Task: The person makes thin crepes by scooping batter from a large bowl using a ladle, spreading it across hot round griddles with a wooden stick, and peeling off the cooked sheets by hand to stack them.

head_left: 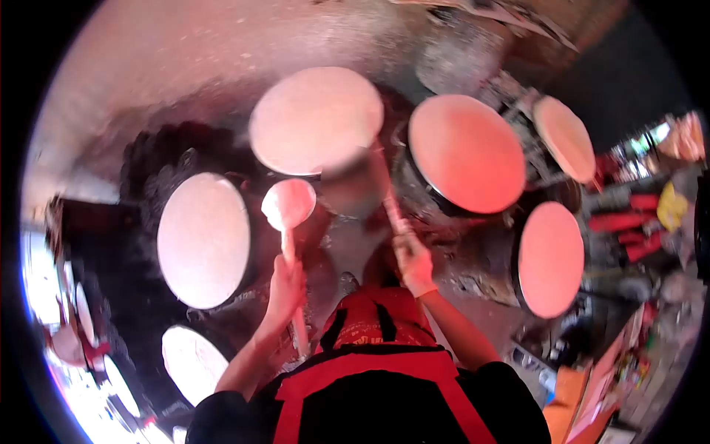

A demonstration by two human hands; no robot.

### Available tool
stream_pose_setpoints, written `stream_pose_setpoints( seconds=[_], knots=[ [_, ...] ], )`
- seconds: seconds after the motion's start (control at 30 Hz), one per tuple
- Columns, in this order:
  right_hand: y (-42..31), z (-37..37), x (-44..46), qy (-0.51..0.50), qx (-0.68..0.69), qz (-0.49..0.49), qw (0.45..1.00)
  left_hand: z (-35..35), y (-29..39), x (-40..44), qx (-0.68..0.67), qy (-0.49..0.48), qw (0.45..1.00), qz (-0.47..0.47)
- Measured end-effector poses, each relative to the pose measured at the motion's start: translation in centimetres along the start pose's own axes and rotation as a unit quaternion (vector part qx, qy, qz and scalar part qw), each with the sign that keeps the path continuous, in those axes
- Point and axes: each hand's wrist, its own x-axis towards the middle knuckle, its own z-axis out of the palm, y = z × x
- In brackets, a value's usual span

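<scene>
Large pale disc (314, 118) is seen fwd-L of R hand (416, 264), in which stick (393, 207) is clamped, long axis angled to disc's near R edge; ladle (290, 201) is gripped in L hand (286, 287), bowl held just nearside of disc.

My ladle (289, 203) lies just near of the far round pan (314, 118). Left of it sits another pan (203, 240); three more stand to the right.
</scene>
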Motion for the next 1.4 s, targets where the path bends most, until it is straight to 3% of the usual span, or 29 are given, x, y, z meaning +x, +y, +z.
stream_pose_setpoints(
  seconds=[0.03, 0.1, 0.2, 0.3, 0.37, 0.43, 0.47, 0.6, 0.7, 0.77, 0.87, 0.93, 1.03, 1.07, 1.17, 1.3, 1.37, 1.4],
  knots=[
    [1.3, 0.3, -0.8, -0.017, -0.074, 0.006, 0.997, 0.0, -0.2, -0.6, 0.010, -0.032, 0.999, -0.013],
    [3.1, 1.2, -4.0, -0.061, -0.067, -0.090, 0.992, 0.1, 1.2, -1.9, -0.106, -0.154, 0.974, -0.130],
    [2.2, -1.5, -6.7, -0.113, -0.177, -0.115, 0.971, 0.5, 3.2, -1.7, -0.240, -0.309, 0.881, -0.267],
    [2.7, -5.1, -6.2, 0.075, 0.015, -0.130, 0.988, 3.5, 5.7, -4.3, -0.249, -0.306, 0.871, -0.293],
    [2.6, -8.8, -5.2, 0.204, 0.032, -0.004, 0.979, 5.1, 6.3, -4.9, -0.289, -0.328, 0.840, -0.320],
    [7.2, -12.8, -3.3, 0.182, 0.083, 0.051, 0.978, 7.3, 7.0, -5.4, -0.330, -0.347, 0.807, -0.346],
    [7.9, -15.6, -2.9, 0.152, 0.086, 0.124, 0.977, 8.7, 7.4, -6.0, -0.312, -0.358, 0.821, -0.317],
    [8.6, -27.4, -4.7, 0.135, -0.226, 0.022, 0.965, 14.9, 5.4, -6.7, -0.344, -0.289, 0.853, -0.265],
    [15.2, -35.7, -4.5, 0.180, -0.313, 0.018, 0.932, 19.3, 5.2, -8.1, -0.363, -0.205, 0.878, -0.236],
    [15.6, -41.6, -4.7, 0.162, -0.312, 0.096, 0.931, 20.7, 4.7, -8.1, -0.359, -0.221, 0.878, -0.228],
    [19.4, -46.5, -3.7, 0.164, -0.278, 0.094, 0.942, 23.0, 6.0, -10.6, -0.518, -0.214, 0.772, -0.300],
    [19.0, -47.0, -1.7, 0.176, -0.272, 0.082, 0.942, 23.9, 6.9, -12.1, -0.593, -0.206, 0.705, -0.330],
    [19.8, -44.7, 2.5, 0.139, -0.269, 0.032, 0.953, 24.6, 6.4, -13.8, -0.632, -0.211, 0.671, -0.325],
    [18.9, -43.3, 3.2, 0.099, -0.199, 0.071, 0.972, 24.6, 6.0, -14.2, -0.654, -0.219, 0.648, -0.324],
    [18.9, -38.2, 6.5, 0.058, -0.251, -0.069, 0.964, 25.5, 6.5, -15.9, -0.642, -0.164, 0.688, -0.295],
    [11.1, -30.9, 8.7, -0.046, -0.314, -0.179, 0.931, 25.1, 5.1, -17.0, -0.644, -0.130, 0.709, -0.256],
    [9.1, -26.7, 9.5, -0.043, -0.349, -0.228, 0.908, 24.8, 4.6, -17.6, -0.647, -0.113, 0.714, -0.243],
    [7.9, -24.9, 10.1, -0.069, -0.334, -0.222, 0.913, 24.7, 4.7, -17.8, -0.626, -0.085, 0.741, -0.229]
  ],
)
